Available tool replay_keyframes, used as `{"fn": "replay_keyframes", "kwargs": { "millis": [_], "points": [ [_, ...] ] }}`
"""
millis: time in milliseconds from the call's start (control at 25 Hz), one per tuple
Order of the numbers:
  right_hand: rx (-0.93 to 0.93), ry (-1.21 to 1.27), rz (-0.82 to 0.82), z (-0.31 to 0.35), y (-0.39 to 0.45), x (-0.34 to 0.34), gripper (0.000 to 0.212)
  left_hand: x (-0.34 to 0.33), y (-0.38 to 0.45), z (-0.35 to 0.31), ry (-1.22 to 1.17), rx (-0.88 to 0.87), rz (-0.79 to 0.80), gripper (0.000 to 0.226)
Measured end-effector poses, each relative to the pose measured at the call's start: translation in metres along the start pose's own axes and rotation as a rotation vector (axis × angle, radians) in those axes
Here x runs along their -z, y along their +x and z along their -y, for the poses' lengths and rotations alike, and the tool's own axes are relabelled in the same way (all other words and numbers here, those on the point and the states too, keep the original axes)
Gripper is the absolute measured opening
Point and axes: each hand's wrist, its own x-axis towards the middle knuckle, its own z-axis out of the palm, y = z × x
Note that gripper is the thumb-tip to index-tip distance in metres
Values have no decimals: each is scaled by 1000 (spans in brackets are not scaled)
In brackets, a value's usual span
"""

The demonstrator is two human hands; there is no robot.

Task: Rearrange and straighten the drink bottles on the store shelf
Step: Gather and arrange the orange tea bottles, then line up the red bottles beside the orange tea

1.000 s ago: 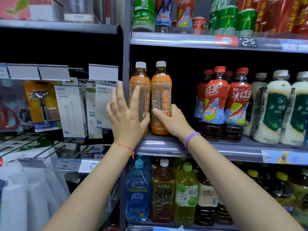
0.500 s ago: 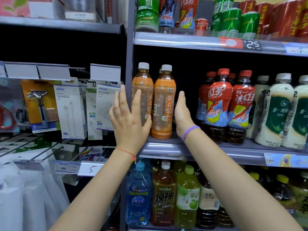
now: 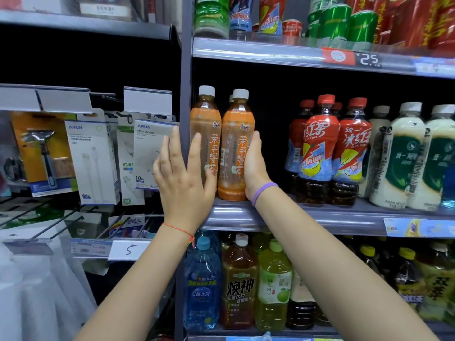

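Observation:
Two orange tea bottles with white caps stand upright side by side at the left end of the middle shelf: the left bottle and the right bottle. A third white cap shows just behind them. My left hand lies flat with straight fingers against the front of the left bottle. My right hand presses its flat palm against the right side of the right bottle, fingers straight and pointing up.
Red iced-tea bottles and white milk-tea bottles fill the shelf to the right, past a dark gap. Cans and bottles stand on the upper shelf. Large bottles crowd the shelf below. Charger boxes hang on pegs at left.
My right hand let go of the right bottle's front and moved round to its right side, where it now lies flat. My left hand stayed on the left bottle.

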Motion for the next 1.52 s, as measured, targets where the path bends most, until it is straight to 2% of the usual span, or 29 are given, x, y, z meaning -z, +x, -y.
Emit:
{"fn": "replay_keyframes", "kwargs": {
  "millis": [80,120,200,240,320,360,400,440,520,600,680,760,880,1120,1520],
  "points": [
    [21,-68,-4,-2,-1,-1,65,4,-1,-6,-14,-9,-47,67],
    [90,-111,-10,-1,-5,1,63,6,-1,-12,-34,-31,-88,65],
    [444,-200,-101,12,-18,12,46,11,1,-29,-121,-96,-171,56],
    [687,-244,-195,25,-26,24,35,12,3,-43,-198,-130,-194,50],
    [1099,-352,-419,48,-33,61,29,11,7,-74,-400,-190,-160,41],
    [1201,-394,-527,57,-33,83,31,10,8,-93,-499,-186,-103,40],
    [1211,-417,-612,62,-30,105,35,8,8,-111,-586,-148,-27,41],
    [1138,-411,-667,65,-27,127,39,6,10,-130,-673,-61,67,46],
    [858,-379,-686,66,-21,167,44,-7,16,-166,-866,205,321,70],
    [561,-390,-570,64,-10,194,41,-25,26,-191,-1009,424,531,99],
    [282,-241,-360,60,0,209,47,-47,33,-203,-1079,509,573,109],
    [107,-57,-191,56,11,221,55,-62,38,-208,-1123,546,588,108],
    [53,-18,-92,51,23,227,63,-68,41,-207,-1129,540,626,107],
    [35,-30,-19,50,20,214,56,-66,43,-197,-1053,536,613,91],
    [17,-38,24,51,-4,184,63,-51,42,-171,-1122,590,563,90]
  ]
}}
